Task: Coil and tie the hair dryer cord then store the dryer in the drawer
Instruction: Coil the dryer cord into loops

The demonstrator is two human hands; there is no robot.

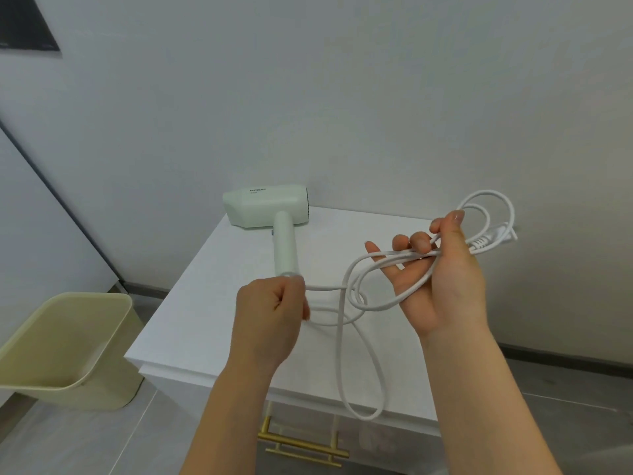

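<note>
A pale green hair dryer [270, 209] lies on the white cabinet top [219, 323], its handle pointing toward me. Its white cord [342, 354] runs from the handle end in several loose loops. My left hand [272, 311] is closed around the cord right at the handle's end. My right hand [442, 279] is raised to the right, palm up, thumb and fingers pinching a bundle of loops. The white plug [493, 240] sticks out past that hand. One long loop hangs over the cabinet's front edge.
A gold bar handle [301, 447] marks the drawer front below the cabinet top. A beige plastic bin [65, 351] stands on the grey floor at the left. A white wall is directly behind the cabinet.
</note>
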